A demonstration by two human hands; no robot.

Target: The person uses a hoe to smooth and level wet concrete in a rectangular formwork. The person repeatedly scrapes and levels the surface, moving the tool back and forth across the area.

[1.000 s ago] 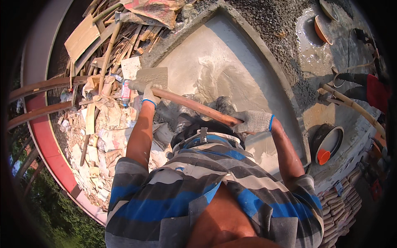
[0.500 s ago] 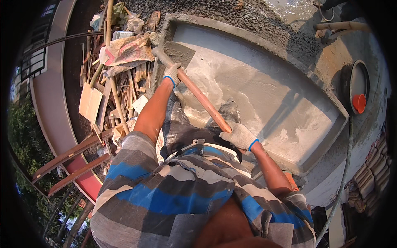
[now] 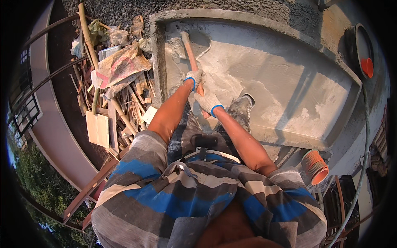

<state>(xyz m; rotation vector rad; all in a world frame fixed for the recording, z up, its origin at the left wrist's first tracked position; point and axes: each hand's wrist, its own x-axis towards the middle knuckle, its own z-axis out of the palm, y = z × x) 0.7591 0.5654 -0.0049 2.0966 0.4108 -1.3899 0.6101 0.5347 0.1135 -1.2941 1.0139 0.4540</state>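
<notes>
My left hand [image 3: 193, 77], in a knitted glove with a blue cuff, is closed round the wooden handle of a hoe [image 3: 189, 51]. Lower down the same handle, close to its butt end, my right hand [image 3: 208, 103] grips it in a matching glove. The handle slants up and away to the far left corner of a shallow concrete trough [image 3: 252, 21]. There the hoe's blade is sunk in wet grey cement mix [image 3: 264, 78] and hidden. The mix spreads over the trough floor, wetter and rougher around the blade and smoother to the right.
Scrap wood [image 3: 134, 101] and old sacks [image 3: 120, 68] lie heaped left of the trough. Gravel [image 3: 124, 10] borders its far side. A black tub [image 3: 359, 39] with an orange scoop [image 3: 367, 67] stands at right, near a hose [image 3: 366, 132]. An orange bucket [image 3: 313, 165] is near my right elbow.
The hoe's blade, raised over the trough's left rim before, is now down in the mix. My right hand has moved forward and left, close to my left hand. The view has shifted.
</notes>
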